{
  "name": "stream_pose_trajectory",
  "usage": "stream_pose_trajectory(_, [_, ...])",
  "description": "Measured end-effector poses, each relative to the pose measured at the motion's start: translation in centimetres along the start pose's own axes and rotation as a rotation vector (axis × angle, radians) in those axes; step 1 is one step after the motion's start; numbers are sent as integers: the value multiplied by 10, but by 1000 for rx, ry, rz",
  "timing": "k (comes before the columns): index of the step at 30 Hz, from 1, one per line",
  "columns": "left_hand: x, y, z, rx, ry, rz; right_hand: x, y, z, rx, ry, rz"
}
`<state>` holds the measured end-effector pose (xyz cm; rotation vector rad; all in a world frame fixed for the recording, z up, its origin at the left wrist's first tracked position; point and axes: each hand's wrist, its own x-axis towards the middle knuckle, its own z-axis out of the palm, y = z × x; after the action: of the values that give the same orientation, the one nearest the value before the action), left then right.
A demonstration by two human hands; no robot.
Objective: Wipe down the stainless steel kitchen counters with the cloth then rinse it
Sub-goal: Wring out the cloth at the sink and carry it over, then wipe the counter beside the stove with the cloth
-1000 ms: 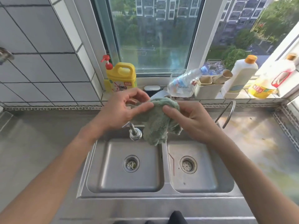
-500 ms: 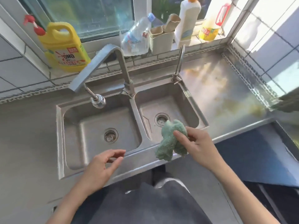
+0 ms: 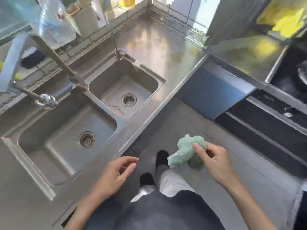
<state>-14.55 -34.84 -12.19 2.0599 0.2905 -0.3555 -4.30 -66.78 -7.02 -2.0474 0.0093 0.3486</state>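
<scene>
Cloth [image 3: 188,151], green and fluffy, sits bunched in the right hand [image 3: 214,159], whose thumb and curled fingers pinch it at its upper right while a loose lobe droops toward the lower left. It hangs in the air over the tiled floor, clear of every steel surface and level with the person's dark shoes. Being wadded rather than spread flat suggests it is being carried, not yet pressed down for wiping; a balled grip keeps any drips together and leaves it ready to be opened out. The left hand [image 3: 116,173] holds nothing: its fingers are relaxed and slightly curved, hovering just off the front edge of the counter [image 3: 149,103], probably free to steady the body or to help unfold the fabric. The body faces the corner where the sunlit stretch of worktop meets a second run beside the stove, so that area seems the likely target for wiping. The double sink [image 3: 99,120] lies to the left, both basins looking dry, with the tap [image 3: 46,101] angled over the nearer one and no water running. Much is hard to read: the sill bottles at the top are smeared by motion blur and cropped, the stove at far right is cut off, glare masks any marks on the far worktop, and whether the fabric is wet cannot be told.
</scene>
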Motion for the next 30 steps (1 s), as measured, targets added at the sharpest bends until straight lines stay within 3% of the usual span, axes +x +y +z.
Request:
stream_pose_trajectory(7, [34, 42, 49, 83, -182, 98, -67, 51, -56, 42, 257, 193])
stream_pose_trajectory(15, [73, 117, 133, 151, -314, 191, -112, 109, -134, 69, 436, 269])
stream_pose_trajectory(22, [89, 173, 199, 130, -287, 179, -98, 153, -211, -14, 417, 226])
stream_pose_trajectory(30, [114, 193, 227, 101, -200, 130, -38, 166, -266, -30, 342, 133])
